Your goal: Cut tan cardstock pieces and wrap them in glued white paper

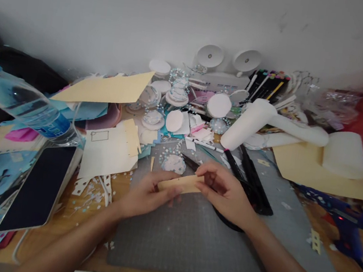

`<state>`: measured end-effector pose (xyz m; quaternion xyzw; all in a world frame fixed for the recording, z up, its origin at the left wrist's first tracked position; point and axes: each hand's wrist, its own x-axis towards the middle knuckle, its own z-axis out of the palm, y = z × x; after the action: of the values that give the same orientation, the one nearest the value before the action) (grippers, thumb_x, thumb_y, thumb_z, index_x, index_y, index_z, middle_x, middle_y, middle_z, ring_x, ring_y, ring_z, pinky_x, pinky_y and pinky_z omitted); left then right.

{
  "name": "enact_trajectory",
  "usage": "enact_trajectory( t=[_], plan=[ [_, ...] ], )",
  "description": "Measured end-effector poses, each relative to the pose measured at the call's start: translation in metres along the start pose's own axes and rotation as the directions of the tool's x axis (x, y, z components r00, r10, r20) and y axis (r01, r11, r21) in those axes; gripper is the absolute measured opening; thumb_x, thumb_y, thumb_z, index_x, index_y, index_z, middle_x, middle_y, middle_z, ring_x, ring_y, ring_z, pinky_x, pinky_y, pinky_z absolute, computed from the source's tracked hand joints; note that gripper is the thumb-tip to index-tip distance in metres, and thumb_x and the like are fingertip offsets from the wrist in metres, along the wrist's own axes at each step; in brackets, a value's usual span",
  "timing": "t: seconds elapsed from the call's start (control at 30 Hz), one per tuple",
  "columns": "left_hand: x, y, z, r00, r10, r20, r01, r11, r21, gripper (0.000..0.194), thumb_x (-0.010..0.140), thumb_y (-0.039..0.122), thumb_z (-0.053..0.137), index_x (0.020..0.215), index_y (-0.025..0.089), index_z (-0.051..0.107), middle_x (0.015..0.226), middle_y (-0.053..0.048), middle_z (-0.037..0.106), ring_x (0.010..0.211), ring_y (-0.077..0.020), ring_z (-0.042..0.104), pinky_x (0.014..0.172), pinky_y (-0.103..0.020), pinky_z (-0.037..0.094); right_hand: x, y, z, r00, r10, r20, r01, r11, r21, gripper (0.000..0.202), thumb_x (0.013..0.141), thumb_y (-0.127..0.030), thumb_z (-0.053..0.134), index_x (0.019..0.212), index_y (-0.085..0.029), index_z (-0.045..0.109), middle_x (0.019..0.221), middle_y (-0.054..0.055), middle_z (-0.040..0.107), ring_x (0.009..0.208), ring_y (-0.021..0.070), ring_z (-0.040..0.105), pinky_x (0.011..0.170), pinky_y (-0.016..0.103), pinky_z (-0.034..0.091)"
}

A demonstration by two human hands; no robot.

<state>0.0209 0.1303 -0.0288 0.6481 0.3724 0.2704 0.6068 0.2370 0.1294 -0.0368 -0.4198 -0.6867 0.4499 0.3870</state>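
Note:
A narrow strip of pale yellow paper (185,183) is held level between both hands above the grey cutting mat (180,243). My left hand (150,194) is closed on the strip's left end, thumb in front and fingers behind. The right end is pinched by my right hand (225,195), thumb against fingertips. Just beyond the strip lies a small round piece with beads (174,163). Black scissors (251,192) lie beside and partly under my right hand, their blade tips pointing towards the beaded piece.
At the left are a water bottle (28,104), a phone (39,188) and marked paper (108,153). White discs and beaded pieces crowd the back. White foam rolls (250,122) lie at the back right, with a blue glue gun (347,220) at the right.

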Motion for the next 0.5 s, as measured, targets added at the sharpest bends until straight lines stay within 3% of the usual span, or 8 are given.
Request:
enact_trajectory(
  t=[0.13,0.27,0.37,0.5],
  plan=[
    [0.001,0.000,0.002,1.000,0.000,-0.009,0.000,0.999,0.050,0.029,0.091,0.038,0.051,0.082,0.013,0.064,0.069,-0.002,0.061,0.058,-0.0101,0.054,0.055,-0.019,0.041,-0.001,0.000,-0.001,0.998,-0.016,-0.060,0.018,0.999,0.040,0.014,0.084,-0.032,0.063,0.094,-0.024,0.058,0.082,0.000,0.056,0.072,0.0131,0.054,0.062,0.024,0.046],
    [-0.001,-0.001,0.003,0.999,-0.012,0.041,0.012,1.000,0.007,0.038,0.094,0.042,0.045,0.080,0.012,0.063,0.068,-0.003,0.060,0.056,-0.0100,0.054,0.054,-0.020,0.042,0.013,-0.003,-0.012,0.984,0.128,-0.126,-0.118,0.990,0.083,0.017,0.091,-0.039,0.052,0.096,-0.023,0.055,0.060,-0.005,0.052,0.047,0.0090,0.046,0.044,0.020,0.037],
    [-0.002,-0.004,0.003,0.996,-0.010,0.087,0.010,1.000,0.005,0.042,0.095,0.045,0.040,0.078,0.013,0.060,0.069,-0.003,0.060,0.054,-0.0092,0.053,0.053,-0.020,0.042,0.034,-0.005,-0.013,0.992,0.124,0.023,-0.121,0.988,-0.096,0.022,0.093,-0.035,0.047,0.109,-0.022,0.056,0.051,-0.009,0.046,0.042,0.0088,0.042,0.044,0.020,0.034],
    [-0.004,-0.006,0.001,0.995,0.011,0.095,-0.015,0.999,0.043,0.042,0.095,0.047,0.040,0.072,0.014,0.054,0.062,0.001,0.053,0.050,-0.0079,0.047,0.050,-0.019,0.036,0.063,-0.009,0.003,0.963,-0.054,0.265,0.163,0.897,-0.411,0.028,0.089,-0.026,0.049,0.114,-0.020,0.060,0.063,-0.005,0.058,0.057,0.0099,0.053,0.057,0.021,0.037]
  ],
)
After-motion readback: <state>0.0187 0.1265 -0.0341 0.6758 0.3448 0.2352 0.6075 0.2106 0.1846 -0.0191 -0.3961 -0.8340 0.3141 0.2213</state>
